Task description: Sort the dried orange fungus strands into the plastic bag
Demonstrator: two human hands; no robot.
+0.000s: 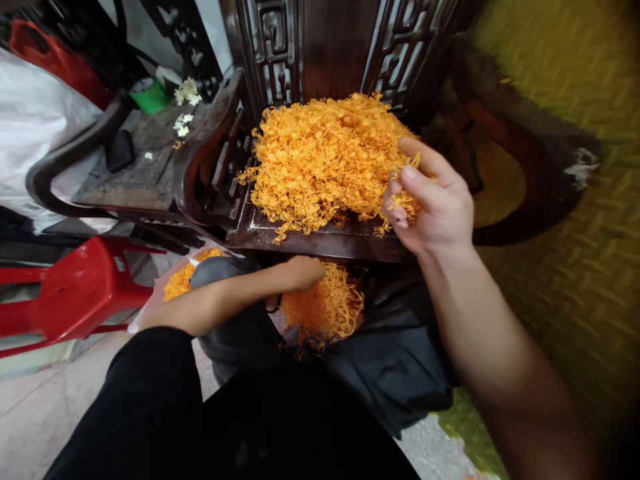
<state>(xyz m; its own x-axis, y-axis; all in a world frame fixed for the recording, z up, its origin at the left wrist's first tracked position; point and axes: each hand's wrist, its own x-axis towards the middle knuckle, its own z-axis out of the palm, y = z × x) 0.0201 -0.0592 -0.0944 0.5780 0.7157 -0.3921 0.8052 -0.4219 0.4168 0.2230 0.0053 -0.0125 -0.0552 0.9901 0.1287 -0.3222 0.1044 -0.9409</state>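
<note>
A large heap of orange, thin, curly strands (pixel 330 160) lies on the dark carved wooden chair seat (pixel 320 244) in front of me. At its right edge my right hand (pixel 440 200) has its fingers curled around a small clump of the same orange strands, some poking out past the thumb. Lower down, my left hand (pixel 305 272) is closed, back of the hand up, just in front of the seat's edge. Its fingertips and whatever they hold are hidden. Beneath it, a second pile of longer orange strands (pixel 330 310) sits between my knees.
To the left stands another wooden chair (pixel 145 190) with a green roll of tape (pixel 150 95), white flowers (pixel 187 92) and a dark phone-like object (pixel 120 151). A red plastic stool (pixel 85 283) and a bag of orange pieces (pixel 180 281) are at lower left. Yellow-green textured sheeting (pixel 565 267) covers the right.
</note>
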